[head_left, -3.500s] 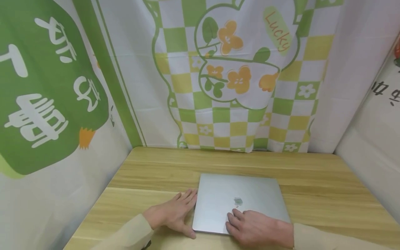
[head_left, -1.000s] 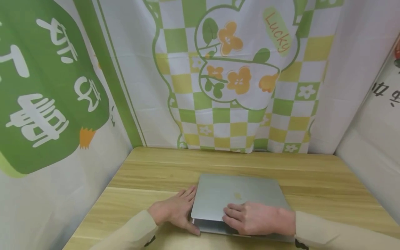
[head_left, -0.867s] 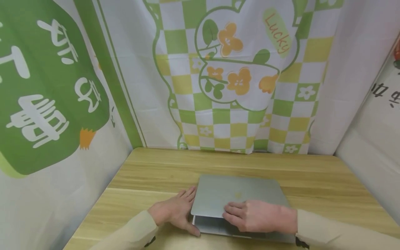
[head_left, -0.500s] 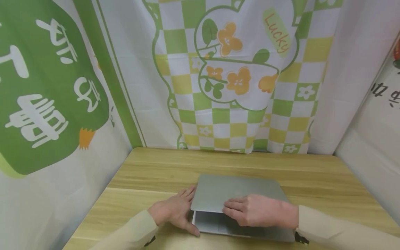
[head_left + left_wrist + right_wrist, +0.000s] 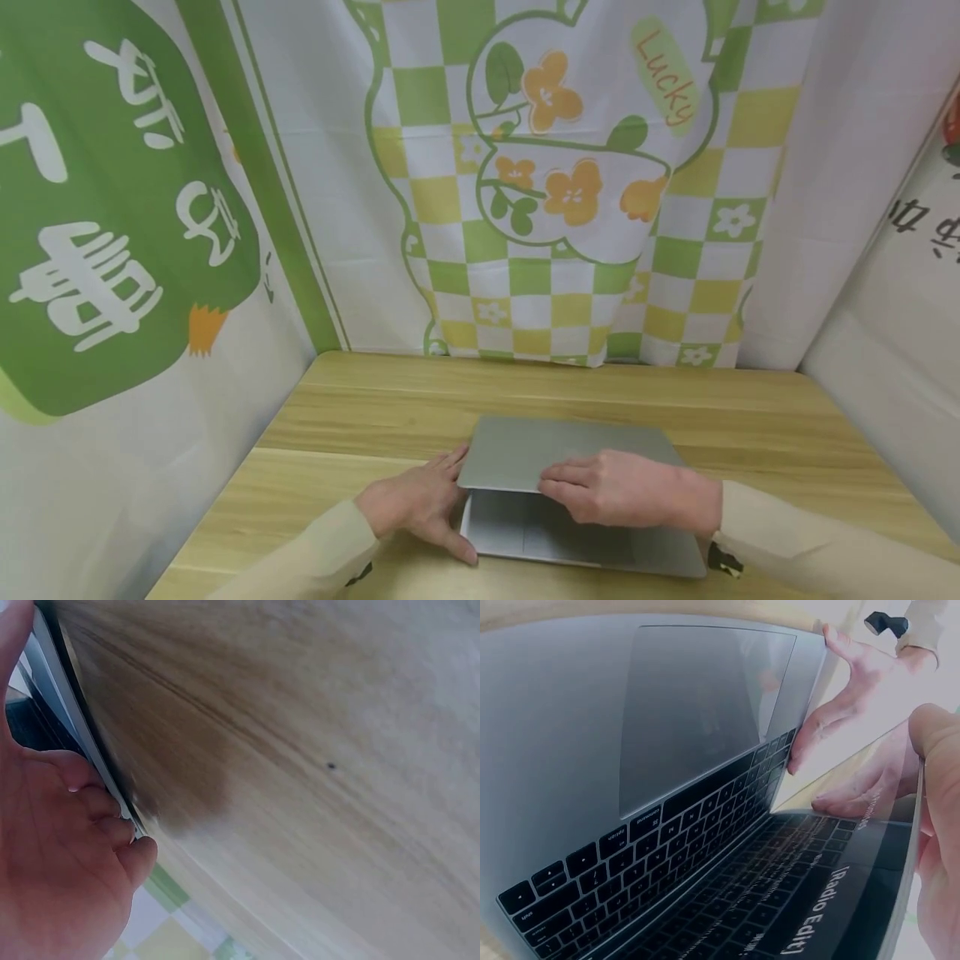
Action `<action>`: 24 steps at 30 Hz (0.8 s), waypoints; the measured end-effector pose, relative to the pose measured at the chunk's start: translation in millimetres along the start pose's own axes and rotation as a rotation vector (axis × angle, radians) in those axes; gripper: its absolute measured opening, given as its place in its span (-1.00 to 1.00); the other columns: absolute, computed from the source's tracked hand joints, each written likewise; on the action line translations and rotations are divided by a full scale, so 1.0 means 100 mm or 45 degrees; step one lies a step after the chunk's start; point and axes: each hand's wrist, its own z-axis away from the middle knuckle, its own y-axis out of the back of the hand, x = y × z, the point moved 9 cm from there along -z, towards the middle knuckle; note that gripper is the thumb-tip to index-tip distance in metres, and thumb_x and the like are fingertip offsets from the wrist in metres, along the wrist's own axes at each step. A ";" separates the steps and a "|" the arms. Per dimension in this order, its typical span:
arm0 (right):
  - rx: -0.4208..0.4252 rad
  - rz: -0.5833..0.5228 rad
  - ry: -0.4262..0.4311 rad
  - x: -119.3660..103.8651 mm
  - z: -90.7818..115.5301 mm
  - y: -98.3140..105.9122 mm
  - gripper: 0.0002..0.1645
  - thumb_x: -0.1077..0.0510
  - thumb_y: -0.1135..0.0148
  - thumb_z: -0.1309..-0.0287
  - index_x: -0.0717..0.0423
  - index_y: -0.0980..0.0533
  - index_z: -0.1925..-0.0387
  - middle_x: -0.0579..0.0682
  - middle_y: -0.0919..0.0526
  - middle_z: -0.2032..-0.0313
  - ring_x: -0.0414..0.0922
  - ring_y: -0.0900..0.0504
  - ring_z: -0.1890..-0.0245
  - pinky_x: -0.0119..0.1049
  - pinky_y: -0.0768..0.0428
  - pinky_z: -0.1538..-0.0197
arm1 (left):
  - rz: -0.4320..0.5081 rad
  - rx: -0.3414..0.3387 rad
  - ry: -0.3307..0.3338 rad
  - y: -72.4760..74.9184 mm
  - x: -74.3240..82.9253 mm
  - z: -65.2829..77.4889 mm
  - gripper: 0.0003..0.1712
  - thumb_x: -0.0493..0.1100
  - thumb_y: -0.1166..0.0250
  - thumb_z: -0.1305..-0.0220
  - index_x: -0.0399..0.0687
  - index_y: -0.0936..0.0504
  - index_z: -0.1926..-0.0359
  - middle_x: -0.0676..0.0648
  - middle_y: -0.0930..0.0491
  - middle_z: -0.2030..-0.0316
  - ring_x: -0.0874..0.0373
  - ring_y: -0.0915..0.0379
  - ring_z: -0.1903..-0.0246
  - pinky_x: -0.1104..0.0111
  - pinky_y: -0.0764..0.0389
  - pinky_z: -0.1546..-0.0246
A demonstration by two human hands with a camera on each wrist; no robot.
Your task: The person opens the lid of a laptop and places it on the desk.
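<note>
Laptop is lying on near tabletop, lid part-raised. Right hand is pinching lid edge; left hand, fingers straight, is touching left side. Loosening pinch could be dropping lid.

There's a gap up front under the lid; left hand blocks its left side, right hand overhangs!
</note>
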 end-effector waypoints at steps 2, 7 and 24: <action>0.007 -0.031 -0.022 0.03 0.01 0.00 -0.65 0.16 0.06 -0.35 0.17 -0.56 -0.02 0.01 -0.74 0.06 -0.19 -0.74 0.09 -0.44 -0.71 0.20 | -0.025 0.006 -0.012 0.00 0.00 0.00 0.37 0.61 -0.26 0.09 0.13 0.13 -0.57 -0.26 0.14 -0.55 -0.34 0.14 -0.50 -0.08 -0.14 -0.46; 0.013 -0.058 -0.033 0.06 0.02 0.01 -0.67 0.16 0.02 -0.36 0.18 -0.55 -0.03 0.02 -0.73 0.04 -0.17 -0.74 0.07 -0.42 -0.72 0.19 | -0.088 0.035 -0.033 0.02 0.01 0.01 0.38 0.63 -0.24 0.09 0.02 0.08 -0.56 -0.26 0.12 -0.54 -0.29 0.12 -0.50 0.02 -0.18 -0.47; 0.147 -0.013 -0.120 0.16 0.03 0.09 -0.80 0.17 -0.03 -0.29 0.07 -0.60 0.30 -0.19 -0.70 0.38 -0.37 -0.69 0.40 -0.58 -0.65 0.37 | -0.078 0.012 -0.012 -0.02 -0.01 0.00 0.33 0.65 -0.21 0.10 -0.10 -0.14 -0.50 -0.37 0.03 -0.50 -0.20 -0.06 -0.46 0.17 -0.32 -0.40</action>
